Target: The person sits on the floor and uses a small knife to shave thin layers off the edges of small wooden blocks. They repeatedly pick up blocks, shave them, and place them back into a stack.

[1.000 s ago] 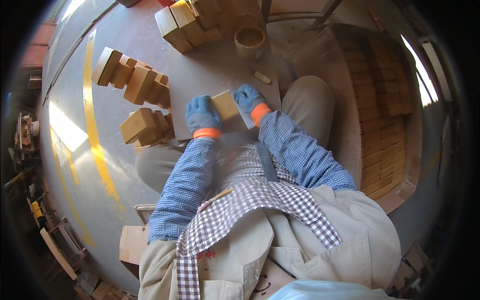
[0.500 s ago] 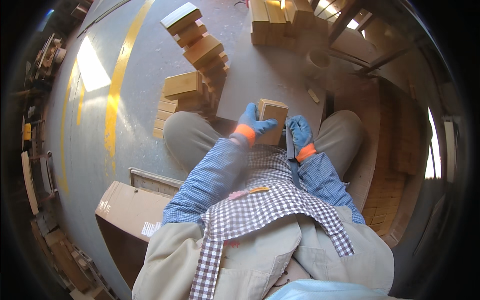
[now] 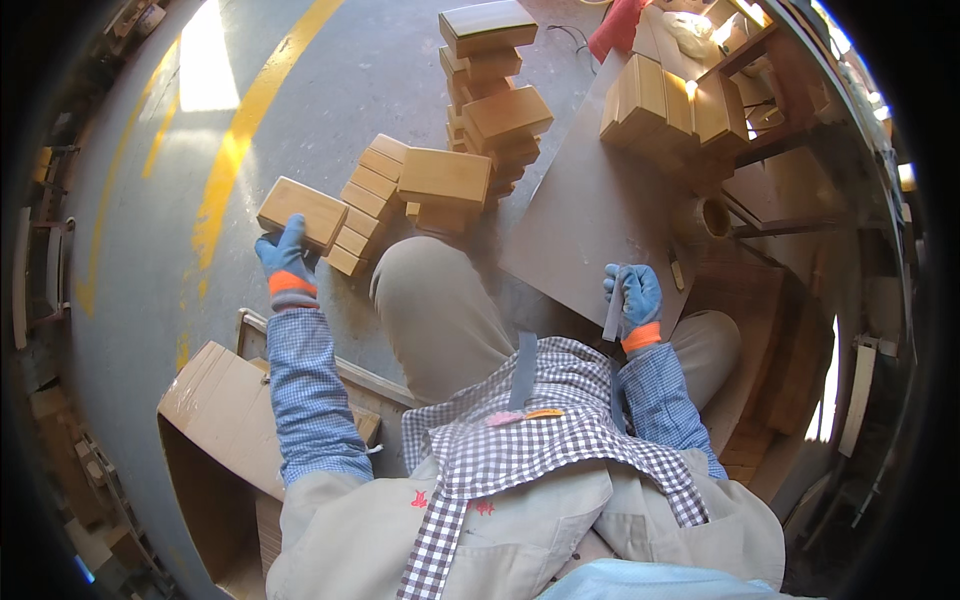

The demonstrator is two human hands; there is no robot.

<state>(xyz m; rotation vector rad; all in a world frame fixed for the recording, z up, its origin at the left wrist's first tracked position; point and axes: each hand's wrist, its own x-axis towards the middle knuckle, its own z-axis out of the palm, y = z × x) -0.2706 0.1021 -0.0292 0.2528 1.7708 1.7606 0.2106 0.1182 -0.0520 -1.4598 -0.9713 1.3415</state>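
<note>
Out to the left, my left hand [image 3: 287, 249] in a blue glove with an orange cuff grips a wooden block [image 3: 303, 212], thumb on its top. This rectangular block is at the near left end of a row of stacked wooden blocks [image 3: 368, 190]; whether it rests on anything is hidden. My right hand [image 3: 638, 298], gloved the same way, is closed around a flat grey strip [image 3: 613, 318] over the near edge of the grey board [image 3: 570, 220]. What the strip is made of I cannot tell.
A tall, uneven stack of wooden blocks [image 3: 507, 118] rises beyond my left knee. More blocks [image 3: 650, 100] stand on the board's far end, near a round container [image 3: 712, 216]. An open cardboard box [image 3: 222, 400] is at my left, another carton [image 3: 760, 340] at my right.
My left hand has carried the block from in front of me out to the left, beside the stacked blocks. My right hand keeps the strip. The view has shifted left.
</note>
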